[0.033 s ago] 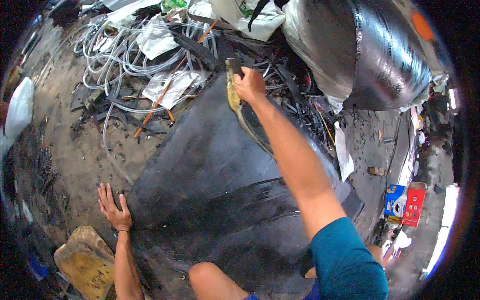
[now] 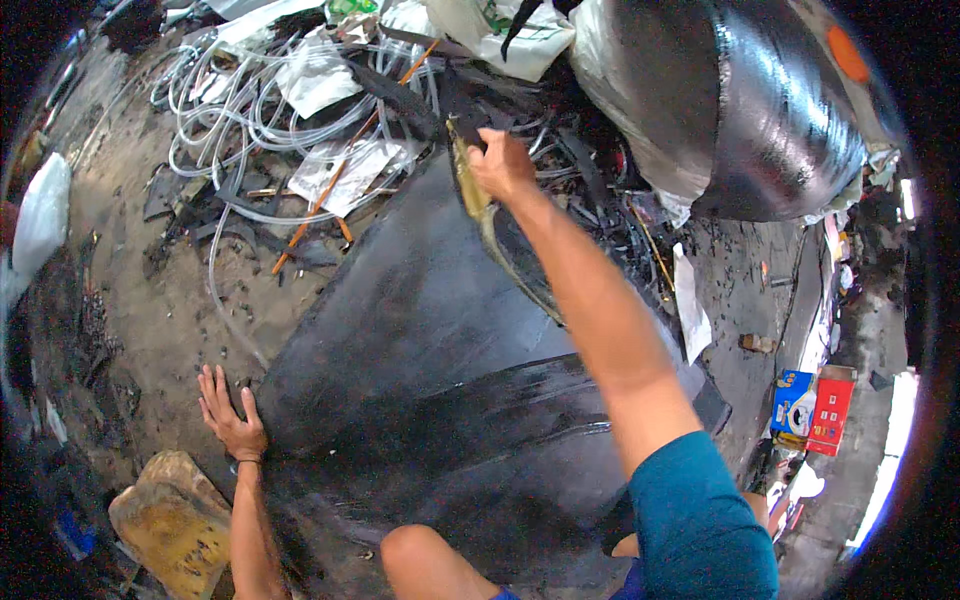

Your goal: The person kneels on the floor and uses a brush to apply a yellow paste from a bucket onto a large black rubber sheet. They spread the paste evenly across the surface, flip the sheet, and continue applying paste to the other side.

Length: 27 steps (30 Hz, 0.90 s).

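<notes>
A large black sheet with a smooth, rubber-like surface lies in front of me, coming to a narrow corner at its far end. Over that corner my right hand is closed around a long, yellowish-brown, crusted object. From it a thin curved tail runs back along the sheet and goes out of sight under my right forearm. Its exact kind is not clear, and my fingers cover part of it. My left hand is pressed flat, fingers spread, at the sheet's left edge and the ground beside it.
Tangled clear tubing, paper scraps and dark offcuts lie beyond the sheet. A big wrapped black roll stands at the far right. A worn yellow-brown slab is near my left forearm. Red and blue boxes sit to the right.
The yellowish-brown object in my right hand has tipped slightly, its far end shifting left. My right forearm has moved a little rightward; my left hand stays in place.
</notes>
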Each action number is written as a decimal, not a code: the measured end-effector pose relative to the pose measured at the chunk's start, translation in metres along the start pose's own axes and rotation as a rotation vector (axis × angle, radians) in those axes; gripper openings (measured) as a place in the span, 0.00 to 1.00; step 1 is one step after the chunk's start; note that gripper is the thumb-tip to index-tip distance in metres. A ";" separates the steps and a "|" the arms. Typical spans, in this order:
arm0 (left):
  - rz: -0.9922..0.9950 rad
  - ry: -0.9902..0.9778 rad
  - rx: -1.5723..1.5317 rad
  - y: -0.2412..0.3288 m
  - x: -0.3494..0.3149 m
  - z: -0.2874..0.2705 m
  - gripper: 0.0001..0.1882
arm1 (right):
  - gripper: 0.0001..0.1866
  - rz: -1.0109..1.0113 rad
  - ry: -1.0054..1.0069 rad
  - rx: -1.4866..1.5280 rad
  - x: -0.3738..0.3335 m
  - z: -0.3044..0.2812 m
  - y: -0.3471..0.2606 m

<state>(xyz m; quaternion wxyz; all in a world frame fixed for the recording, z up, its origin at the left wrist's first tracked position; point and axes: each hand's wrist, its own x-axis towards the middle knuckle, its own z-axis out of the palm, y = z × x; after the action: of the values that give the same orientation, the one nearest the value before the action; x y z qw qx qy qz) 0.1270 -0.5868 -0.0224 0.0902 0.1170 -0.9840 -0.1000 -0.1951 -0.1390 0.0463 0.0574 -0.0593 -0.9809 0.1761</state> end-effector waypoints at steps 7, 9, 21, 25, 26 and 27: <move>-0.002 0.021 -0.049 0.003 0.000 -0.006 0.29 | 0.16 -0.621 -0.362 -0.013 -0.076 0.005 -0.025; -0.012 0.013 -0.062 0.008 0.000 -0.007 0.29 | 0.18 -0.849 -0.304 -0.302 -0.069 -0.009 -0.025; 0.135 0.080 -0.112 -0.011 0.000 0.015 0.27 | 0.25 -0.775 -0.713 -0.140 -0.228 -0.147 0.250; 0.124 0.106 -0.060 -0.030 -0.001 0.024 0.26 | 0.25 -0.471 -0.769 -0.166 -0.347 -0.198 0.328; 0.128 0.114 -0.052 -0.027 -0.002 0.026 0.26 | 0.24 -0.322 -0.736 -0.119 -0.383 -0.211 0.345; 0.129 0.108 -0.052 -0.028 -0.001 0.024 0.26 | 0.22 -0.186 -0.695 -0.067 -0.414 -0.213 0.351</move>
<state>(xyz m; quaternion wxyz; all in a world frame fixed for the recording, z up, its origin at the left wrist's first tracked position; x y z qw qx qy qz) 0.1293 -0.6088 -0.0521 0.1526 0.0562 -0.9802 -0.1130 0.2754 0.2036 0.0831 -0.2659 0.0917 -0.9482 0.1477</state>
